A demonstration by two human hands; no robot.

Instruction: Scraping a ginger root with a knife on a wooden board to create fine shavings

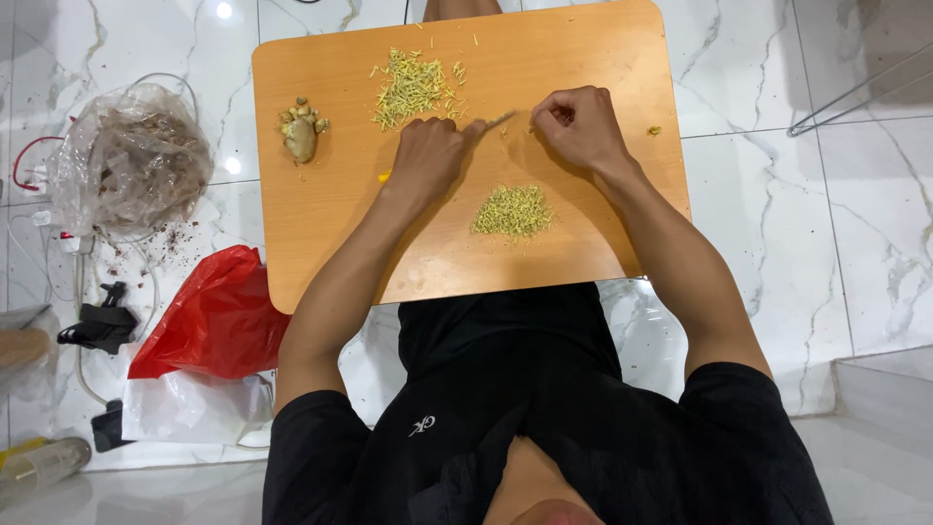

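My left hand (428, 156) grips a small knife (500, 120) with a yellow handle end showing below the palm. Its blade points right, low over the wooden table (603, 243). My right hand (580, 126) rests on the table just right of the blade tip, fingers curled shut. What lies under them is hidden. A pile of thin ginger strips (413, 89) lies beyond my left hand. A heap of finely chopped ginger (512, 211) sits nearer me, between my forearms. A knobbly ginger root piece (301, 132) lies at the table's far left.
The low table stands on a white marble floor (777, 224). Left of it are a clear plastic bag of brown scraps (131, 160), a red plastic bag (219, 316), cables, a black object (97, 326) and a bottle (39, 465). A stray ginger bit (654, 130) lies near the right edge.
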